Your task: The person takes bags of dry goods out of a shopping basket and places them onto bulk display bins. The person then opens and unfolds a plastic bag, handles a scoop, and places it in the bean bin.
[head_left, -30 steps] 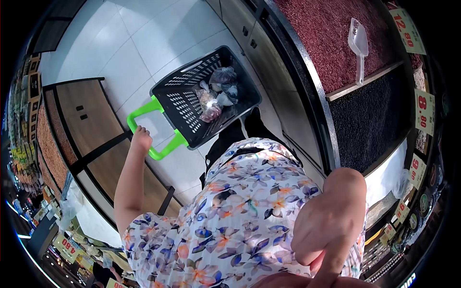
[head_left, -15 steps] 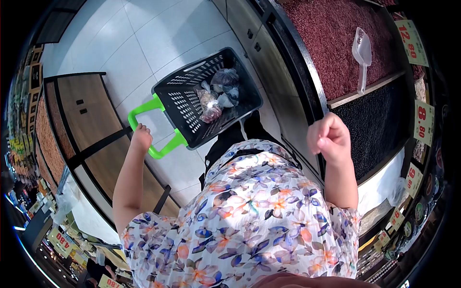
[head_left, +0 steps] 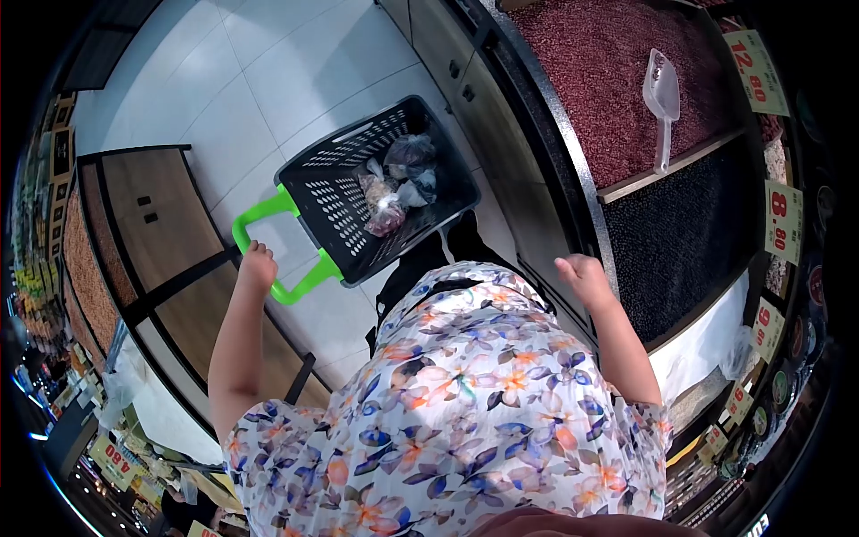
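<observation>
My left hand (head_left: pixel 259 266) is wrapped around the green handle (head_left: pixel 284 295) of a dark grey shopping basket (head_left: pixel 309 183). The basket has perforated sides and stands tilted near my feet. Inside it lie several tied clear plastic bags, among them a bag of pinkish and brown dry goods (head_left: pixel 383 208) and a bag with darker contents (head_left: pixel 410 152). On the other side, my right hand (head_left: pixel 586 279) hangs in the air with fingers curled and thumb sticking out. Nothing shows in it. It is nearest to the rim of the bin counter.
Along the right runs a counter with a bin of red beans (head_left: pixel 573 54), a bin of black grains (head_left: pixel 671 242) and a white bin. A clear scoop (head_left: pixel 662 98) rests on the red beans. Price cards (head_left: pixel 783 222) line the far edge. A wooden cabinet (head_left: pixel 152 201) stands left of the tiled floor (head_left: pixel 304 72).
My right hand has dropped away from the bins toward my body, its fingers curled. My left hand keeps its hold on the handle. The view has shifted slightly, with the counter sliding left.
</observation>
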The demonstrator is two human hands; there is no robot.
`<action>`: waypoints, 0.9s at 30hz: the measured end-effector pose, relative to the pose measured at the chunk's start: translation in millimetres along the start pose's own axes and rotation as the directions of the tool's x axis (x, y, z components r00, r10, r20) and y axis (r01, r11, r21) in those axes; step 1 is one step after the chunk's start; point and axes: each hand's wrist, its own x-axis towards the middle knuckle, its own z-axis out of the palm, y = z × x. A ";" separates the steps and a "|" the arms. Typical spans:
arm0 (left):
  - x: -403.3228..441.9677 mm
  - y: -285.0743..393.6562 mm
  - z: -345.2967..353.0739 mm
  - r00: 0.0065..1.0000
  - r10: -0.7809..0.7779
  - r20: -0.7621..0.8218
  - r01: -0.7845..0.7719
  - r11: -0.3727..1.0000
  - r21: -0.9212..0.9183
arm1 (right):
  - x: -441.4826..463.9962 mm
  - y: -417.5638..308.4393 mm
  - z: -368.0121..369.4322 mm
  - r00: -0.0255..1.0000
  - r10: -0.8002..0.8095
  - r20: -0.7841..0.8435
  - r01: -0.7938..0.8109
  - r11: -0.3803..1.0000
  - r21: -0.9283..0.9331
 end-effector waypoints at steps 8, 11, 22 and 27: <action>3.7 0.5 10.9 1.000 -0.011 -0.003 0.011 1.000 -0.022 | -20.4 68.8 79.5 0.842 0.348 0.413 -0.266 0.932 -0.244; 5.0 1.2 9.6 0.999 -0.019 0.046 0.019 1.000 -0.011 | -27.8 55.7 70.0 0.800 0.389 0.456 -0.379 0.918 -0.117; 6.0 2.4 0.5 0.989 -0.034 0.145 0.028 0.999 0.043 | -19.5 49.2 55.6 0.582 0.476 0.660 -0.399 0.874 -0.279; 7.9 3.9 12.8 0.993 -0.053 0.103 0.047 0.997 0.056 | -19.1 66.0 62.3 0.542 0.512 0.666 -0.443 0.848 -0.291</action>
